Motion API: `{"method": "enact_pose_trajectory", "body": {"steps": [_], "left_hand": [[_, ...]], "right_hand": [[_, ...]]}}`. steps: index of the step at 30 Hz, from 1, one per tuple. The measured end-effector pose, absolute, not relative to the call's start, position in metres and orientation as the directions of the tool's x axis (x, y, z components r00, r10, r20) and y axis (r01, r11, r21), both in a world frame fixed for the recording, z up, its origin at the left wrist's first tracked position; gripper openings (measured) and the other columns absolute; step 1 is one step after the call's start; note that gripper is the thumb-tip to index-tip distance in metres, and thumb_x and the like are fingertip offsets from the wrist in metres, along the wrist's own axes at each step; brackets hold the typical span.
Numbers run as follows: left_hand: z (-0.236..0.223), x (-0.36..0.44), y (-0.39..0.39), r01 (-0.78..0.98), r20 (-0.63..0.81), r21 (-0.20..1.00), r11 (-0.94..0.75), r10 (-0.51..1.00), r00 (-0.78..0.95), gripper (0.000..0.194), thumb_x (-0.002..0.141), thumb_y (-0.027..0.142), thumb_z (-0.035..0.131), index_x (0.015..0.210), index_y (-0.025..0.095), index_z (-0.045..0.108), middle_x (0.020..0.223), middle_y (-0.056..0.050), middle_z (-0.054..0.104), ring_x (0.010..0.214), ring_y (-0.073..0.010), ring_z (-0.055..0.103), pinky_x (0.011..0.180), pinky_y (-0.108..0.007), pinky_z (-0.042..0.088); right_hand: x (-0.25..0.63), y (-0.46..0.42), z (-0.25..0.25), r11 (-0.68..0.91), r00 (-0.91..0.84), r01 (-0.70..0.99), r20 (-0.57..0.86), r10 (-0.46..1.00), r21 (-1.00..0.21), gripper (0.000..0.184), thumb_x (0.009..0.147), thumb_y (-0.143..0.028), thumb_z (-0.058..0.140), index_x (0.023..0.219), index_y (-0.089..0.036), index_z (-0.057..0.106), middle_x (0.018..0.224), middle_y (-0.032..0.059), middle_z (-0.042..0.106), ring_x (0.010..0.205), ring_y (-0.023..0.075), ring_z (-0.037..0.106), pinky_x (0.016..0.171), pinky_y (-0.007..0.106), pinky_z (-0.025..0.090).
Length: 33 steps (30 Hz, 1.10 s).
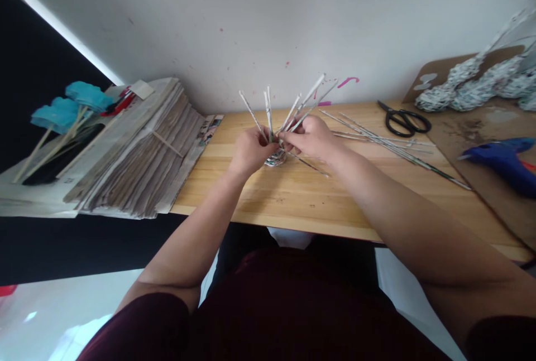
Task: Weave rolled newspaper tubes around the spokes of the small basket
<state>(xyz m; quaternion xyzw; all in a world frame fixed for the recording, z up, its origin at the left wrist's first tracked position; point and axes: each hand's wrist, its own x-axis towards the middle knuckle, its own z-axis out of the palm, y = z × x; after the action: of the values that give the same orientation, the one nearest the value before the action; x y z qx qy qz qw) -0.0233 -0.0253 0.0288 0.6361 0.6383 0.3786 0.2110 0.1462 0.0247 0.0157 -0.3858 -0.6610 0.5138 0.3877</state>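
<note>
A small woven basket (275,158) of rolled newspaper sits on the wooden table (268,199), with several paper sticks fanning up from it. My left hand (250,150) is closed on its left side, the thumb pressed near the woven rim. On the right, my right hand (310,136) pinches among the sticks close to the weave. One loose paper stick (310,165) slants out from under my right hand toward the lower right. My fingers partly hide the basket's upper part, so which single stick each hand grips is unclear.
Loose paper sticks (393,152) and black scissors (404,120) lie to the right. Beyond them are a blue glue gun (502,163) and woven paper pieces (473,85) on cardboard. A newspaper stack (138,154) and blue paper flowers (71,104) stand left. A wall rises behind.
</note>
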Motion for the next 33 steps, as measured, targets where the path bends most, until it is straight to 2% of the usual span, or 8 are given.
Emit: {"method": "enact_pose_trajectory", "body": {"steps": [4, 7, 13, 16, 19, 21, 25, 33], "left_hand": [[0.03, -0.025, -0.027, 0.61, 0.2, 0.78, -0.137, 0.979, -0.035, 0.01, 0.069, 0.02, 0.074, 0.077, 0.015, 0.075, 0.069, -0.001, 0.072, 0.065, -0.0142, 0.061, 0.062, -0.026, 0.044], [0.029, -0.027, -0.026, 0.571, 0.204, 0.805, -0.163, 0.979, -0.008, 0.013, 0.067, 0.023, 0.078, 0.078, 0.016, 0.077, 0.07, -0.002, 0.073, 0.065, -0.0144, 0.061, 0.06, -0.026, 0.044], [0.025, -0.024, -0.026, 0.599, 0.234, 0.791, -0.124, 0.966, -0.107, 0.013, 0.071, 0.026, 0.078, 0.077, 0.015, 0.076, 0.068, -0.002, 0.072, 0.064, -0.0159, 0.062, 0.059, -0.026, 0.044], [0.023, -0.023, -0.025, 0.641, 0.25, 0.76, -0.107, 0.959, -0.136, 0.011, 0.074, 0.024, 0.074, 0.081, 0.016, 0.076, 0.075, -0.004, 0.075, 0.071, -0.0185, 0.066, 0.065, -0.028, 0.048], [0.022, -0.028, -0.023, 0.617, 0.263, 0.768, -0.172, 0.963, -0.059, 0.009, 0.075, 0.022, 0.07, 0.081, 0.016, 0.074, 0.079, -0.004, 0.075, 0.075, -0.0186, 0.068, 0.072, -0.03, 0.05], [0.023, -0.034, -0.02, 0.559, 0.238, 0.801, -0.215, 0.971, 0.033, 0.008, 0.074, 0.022, 0.071, 0.079, 0.016, 0.071, 0.076, -0.003, 0.072, 0.074, -0.0173, 0.066, 0.071, -0.029, 0.05], [0.028, -0.048, -0.017, 0.482, 0.168, 0.837, -0.26, 0.959, 0.226, 0.017, 0.07, 0.027, 0.077, 0.076, 0.016, 0.065, 0.07, -0.001, 0.066, 0.068, -0.0155, 0.06, 0.066, -0.028, 0.047], [0.032, -0.057, -0.02, 0.433, 0.181, 0.84, -0.327, 0.921, 0.345, 0.024, 0.072, 0.032, 0.079, 0.079, 0.017, 0.061, 0.073, 0.0, 0.062, 0.068, -0.0138, 0.057, 0.066, -0.027, 0.046]], "right_hand": [[0.138, 0.019, 0.016, 0.035, -0.324, -0.026, 0.041, 0.945, -0.999, 0.013, 0.088, -0.018, 0.072, 0.087, -0.02, 0.059, 0.067, 0.0022, 0.071, 0.057, 0.0174, 0.07, 0.048, 0.026, 0.053], [0.135, 0.016, 0.016, 0.023, -0.289, -0.058, 0.038, 0.957, -0.998, 0.017, 0.088, -0.02, 0.073, 0.088, -0.021, 0.057, 0.068, 0.0019, 0.071, 0.059, 0.0166, 0.071, 0.047, 0.024, 0.05], [0.137, 0.015, 0.017, 0.119, -0.349, -0.066, 0.135, 0.927, -0.991, 0.013, 0.089, -0.024, 0.07, 0.093, -0.022, 0.058, 0.073, 0.0011, 0.074, 0.062, 0.0158, 0.07, 0.057, 0.027, 0.055], [0.143, 0.021, 0.016, 0.262, -0.358, -0.014, 0.249, 0.9, -0.965, 0.011, 0.091, -0.027, 0.068, 0.098, -0.021, 0.063, 0.081, 0.0021, 0.076, 0.072, 0.0173, 0.072, 0.066, 0.031, 0.056], [0.15, 0.028, 0.014, 0.428, -0.34, 0.169, 0.355, 0.871, -0.888, 0.006, 0.088, -0.021, 0.068, 0.093, -0.019, 0.069, 0.087, 0.0042, 0.076, 0.081, 0.019, 0.071, 0.078, 0.035, 0.056], [0.153, 0.028, 0.014, 0.456, -0.406, 0.237, 0.339, 0.849, -0.858, 0.01, 0.085, -0.017, 0.069, 0.094, -0.018, 0.072, 0.092, 0.0053, 0.077, 0.085, 0.0195, 0.071, 0.083, 0.036, 0.055], [0.154, 0.02, 0.018, 0.474, -0.598, 0.262, 0.244, 0.763, -0.841, 0.011, 0.084, -0.02, 0.071, 0.095, -0.018, 0.075, 0.088, 0.0046, 0.078, 0.081, 0.0187, 0.071, 0.078, 0.032, 0.053], [0.147, 0.015, 0.009, 0.477, -0.503, 0.273, 0.299, 0.811, -0.835, 0.01, 0.085, -0.028, 0.072, 0.081, -0.018, 0.071, 0.078, 0.0047, 0.074, 0.073, 0.018, 0.067, 0.068, 0.03, 0.05]]}}
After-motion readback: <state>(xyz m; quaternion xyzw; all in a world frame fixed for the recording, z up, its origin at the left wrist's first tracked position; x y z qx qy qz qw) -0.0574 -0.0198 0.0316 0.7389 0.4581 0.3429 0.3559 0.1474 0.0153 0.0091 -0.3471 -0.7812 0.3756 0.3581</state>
